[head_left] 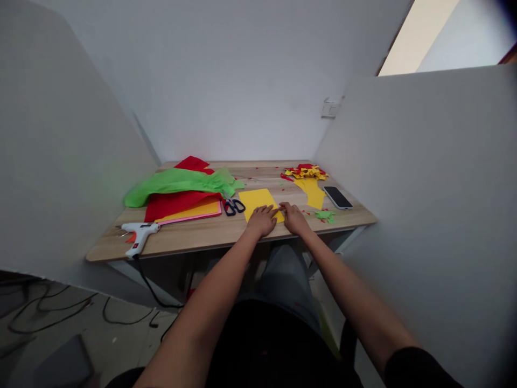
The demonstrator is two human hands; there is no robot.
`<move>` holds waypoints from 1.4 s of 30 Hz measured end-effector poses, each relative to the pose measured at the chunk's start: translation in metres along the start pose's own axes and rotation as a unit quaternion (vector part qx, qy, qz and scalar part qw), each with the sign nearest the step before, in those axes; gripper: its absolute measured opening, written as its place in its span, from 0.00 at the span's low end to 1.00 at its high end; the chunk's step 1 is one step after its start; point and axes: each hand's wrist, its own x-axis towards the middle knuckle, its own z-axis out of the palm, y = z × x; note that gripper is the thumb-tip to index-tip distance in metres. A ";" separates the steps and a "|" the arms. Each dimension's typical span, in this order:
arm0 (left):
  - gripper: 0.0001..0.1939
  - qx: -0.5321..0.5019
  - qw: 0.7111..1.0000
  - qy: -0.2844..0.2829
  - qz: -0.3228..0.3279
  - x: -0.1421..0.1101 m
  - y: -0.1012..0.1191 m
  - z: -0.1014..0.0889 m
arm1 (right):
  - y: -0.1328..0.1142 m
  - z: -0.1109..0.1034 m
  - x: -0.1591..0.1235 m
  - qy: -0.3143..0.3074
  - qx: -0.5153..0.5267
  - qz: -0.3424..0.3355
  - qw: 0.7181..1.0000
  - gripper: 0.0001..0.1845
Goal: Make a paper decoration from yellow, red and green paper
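A square yellow sheet (255, 198) lies near the front edge of the table. Across its lower right part my left hand (262, 220) rests flat, fingers stretched out. At the sheet's right edge is my right hand (294, 218), its fingers curled and pinched close to the left fingertips. Something small and greyish seems to sit in that pinch, too small to name. Just left of the sheet lie dark-handled scissors (234, 206). Green scraps (325, 216) and tiny red bits are to the right of my right hand.
At left are green crepe paper (181, 181), red material (177, 203), stacked coloured sheets (205, 209) and a corded glue gun (141, 235). At right lie a cut yellow piece (314, 193), a red-and-yellow pile (307, 172) and a phone (337, 197). Partitions (428, 161) flank the table.
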 end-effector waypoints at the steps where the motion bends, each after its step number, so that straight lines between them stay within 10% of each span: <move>1: 0.26 0.001 1.000 -0.001 0.000 0.000 0.000 0.000 | -0.002 0.001 0.000 -0.003 -0.004 -0.002 1.000 0.29; 12: 0.26 -0.001 1.000 -0.008 -0.003 -0.004 0.001 -0.003 | -0.008 -0.015 -0.042 -0.011 -0.013 -0.025 1.000 0.26; 23: 0.27 -0.006 1.000 -0.002 -0.003 -0.007 0.001 -0.005 | -0.006 0.000 0.003 -0.021 -0.039 -0.020 0.999 0.32; 29: 0.27 -0.012 1.000 -0.005 0.005 -0.007 -0.001 -0.006 | -0.016 -0.010 -0.018 -0.034 -0.049 -0.027 0.998 0.29; 38: 0.18 -0.021 0.996 0.006 0.083 -0.037 0.012 -0.030 | 0.000 -0.016 -0.027 0.033 0.095 0.028 0.995 0.25; 42: 0.15 -0.138 0.963 -0.027 0.231 -0.082 0.036 -0.028 | -0.001 -0.017 -0.020 0.027 0.101 -0.004 0.995 0.20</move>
